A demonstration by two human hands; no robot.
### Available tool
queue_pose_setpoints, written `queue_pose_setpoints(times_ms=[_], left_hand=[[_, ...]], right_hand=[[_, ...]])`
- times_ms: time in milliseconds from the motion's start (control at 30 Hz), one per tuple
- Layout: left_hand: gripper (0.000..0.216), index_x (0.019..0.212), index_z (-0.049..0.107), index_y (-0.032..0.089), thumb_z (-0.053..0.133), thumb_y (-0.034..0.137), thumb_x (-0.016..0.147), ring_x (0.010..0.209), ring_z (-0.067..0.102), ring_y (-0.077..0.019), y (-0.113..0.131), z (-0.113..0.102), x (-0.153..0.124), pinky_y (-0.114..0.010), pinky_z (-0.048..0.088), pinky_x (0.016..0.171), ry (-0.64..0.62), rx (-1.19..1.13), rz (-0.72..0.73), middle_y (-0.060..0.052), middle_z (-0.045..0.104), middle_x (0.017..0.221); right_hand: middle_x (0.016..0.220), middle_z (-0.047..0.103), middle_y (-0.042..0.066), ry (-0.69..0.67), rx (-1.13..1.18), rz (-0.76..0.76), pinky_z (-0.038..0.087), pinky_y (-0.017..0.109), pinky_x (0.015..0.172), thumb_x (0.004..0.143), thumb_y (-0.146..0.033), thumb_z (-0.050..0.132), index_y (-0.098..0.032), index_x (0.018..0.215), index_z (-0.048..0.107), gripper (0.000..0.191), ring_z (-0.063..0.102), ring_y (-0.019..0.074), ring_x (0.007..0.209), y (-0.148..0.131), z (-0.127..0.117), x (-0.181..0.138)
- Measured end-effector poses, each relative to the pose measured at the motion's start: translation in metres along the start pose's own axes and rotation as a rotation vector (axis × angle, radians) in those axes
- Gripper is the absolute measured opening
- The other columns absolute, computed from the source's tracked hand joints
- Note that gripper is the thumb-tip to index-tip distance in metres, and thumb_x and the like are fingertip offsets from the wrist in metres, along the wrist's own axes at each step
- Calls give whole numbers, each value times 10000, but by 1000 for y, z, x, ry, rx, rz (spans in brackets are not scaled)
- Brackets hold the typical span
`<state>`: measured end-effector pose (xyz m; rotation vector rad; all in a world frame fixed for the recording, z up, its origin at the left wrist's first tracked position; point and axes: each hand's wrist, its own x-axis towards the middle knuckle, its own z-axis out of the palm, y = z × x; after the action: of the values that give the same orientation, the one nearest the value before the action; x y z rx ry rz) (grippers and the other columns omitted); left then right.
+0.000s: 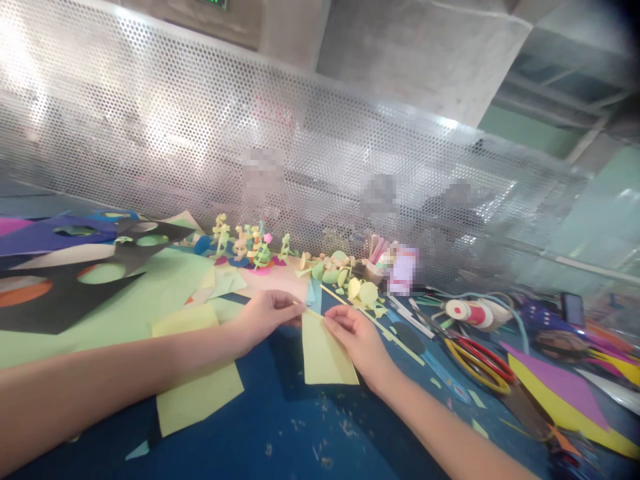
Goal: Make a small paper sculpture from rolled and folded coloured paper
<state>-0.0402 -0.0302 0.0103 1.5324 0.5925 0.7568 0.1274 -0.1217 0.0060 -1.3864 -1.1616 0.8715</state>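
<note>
A small pale yellow-green sheet of paper (327, 357) hangs between my two hands, just above the blue tabletop. My left hand (270, 313) pinches its top left corner between thumb and fingertips. On the other side, my right hand (357, 337) grips the upper right edge, with the fingers curled. The top edge looks narrowly folded or rolled, though its detail is too small to tell. Under my left forearm lies a larger pale yellow sheet (200, 400), partly hidden by the arm.
Small paper figures (250, 243) and cut paper discs (367, 293) stand at the back before a perforated metal screen (300, 167). Black card with round holes (85, 287) lies left. To the right are red and yellow scissors (477, 363), a ruler (445, 377) and a spool (470, 312).
</note>
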Motion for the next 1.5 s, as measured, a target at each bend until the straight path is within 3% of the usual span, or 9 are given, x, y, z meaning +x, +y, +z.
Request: queue_pose_setpoints(times_ms=[133, 400, 967, 1233, 1333, 1500], left_hand=[[254, 802, 635, 138, 621, 376, 713, 737, 618, -160, -4, -2, 1, -296, 478, 762, 26, 68, 42, -28, 654, 742], [220, 845, 630, 162, 590, 351, 739, 751, 610, -162, -8, -4, 3, -278, 465, 751, 28, 200, 159, -32, 655, 780], [226, 830, 618, 171, 608, 368, 720, 748, 612, -165, -7, -3, 2, -293, 468, 756, 61, 213, 166, -28, 651, 777], [208, 850, 616, 176, 578, 351, 744, 797, 608, -170, -6, -3, 1, -287, 470, 772, 87, 297, 236, -35, 660, 854], [221, 868, 609, 174, 584, 353, 742, 805, 610, -170, -5, -3, 1, -290, 465, 781, 77, 270, 218, -38, 658, 871], [285, 861, 598, 165, 597, 416, 726, 770, 622, -179, -4, -1, 1, -302, 471, 760, 20, 168, 68, -39, 660, 808]], right_hand=[[747, 668, -10, -29, 71, 14, 437, 262, 578, 684, -424, 667, -232, 924, 513, 344, 608, 160, 629, 2, 0, 1], [755, 694, 34, 2, -18, 39, 443, 287, 638, 673, -423, 671, -181, 815, 647, 281, 610, 181, 672, 4, -1, 4], [670, 629, -6, -19, -47, -56, 400, 248, 575, 694, -426, 646, -187, 762, 613, 251, 544, 140, 605, 2, 0, 2], [705, 676, 13, -14, 12, 51, 434, 285, 663, 668, -462, 663, -185, 786, 665, 301, 602, 187, 700, 5, -4, 6], [714, 681, 15, -17, 25, 65, 430, 278, 649, 657, -448, 679, -182, 777, 663, 293, 601, 179, 683, 4, -4, 5], [691, 671, 9, -30, 35, 54, 426, 275, 632, 668, -436, 674, -179, 783, 652, 282, 592, 171, 663, 4, -3, 3]])
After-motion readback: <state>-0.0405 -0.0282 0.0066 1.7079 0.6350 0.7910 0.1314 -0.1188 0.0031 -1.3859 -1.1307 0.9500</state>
